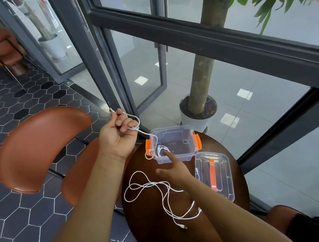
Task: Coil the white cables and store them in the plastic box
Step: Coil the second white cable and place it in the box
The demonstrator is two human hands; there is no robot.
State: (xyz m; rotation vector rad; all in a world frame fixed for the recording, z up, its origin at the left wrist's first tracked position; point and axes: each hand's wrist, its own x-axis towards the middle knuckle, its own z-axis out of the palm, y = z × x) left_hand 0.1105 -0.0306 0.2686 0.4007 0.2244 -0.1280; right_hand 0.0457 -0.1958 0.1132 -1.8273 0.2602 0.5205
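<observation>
Head view. Gripped the first cable (pixel 135 128) in the left hand (pixel 119 135), fingers curled round a loop of it, up and to the left of the plastic box (pixel 189 153). Trailed from that fist down over the box's left rim to a small coil on the box floor. Touched that coil with the straight forefinger of the right hand (pixel 173 168), other fingers loosely spread, nothing pinched. Saw the second cable (pixel 150 184) lying loose and tangled on the bench (pixel 149 224), partly under the right forearm, not coiled and wholly outside the box. Saw the lid (pixel 224 187) off, flat on the bench just right of the box. Judged the job less than half done: first cable only partly wound in, with its held length yet to go down; second cable not yet started; box open to take both.
</observation>
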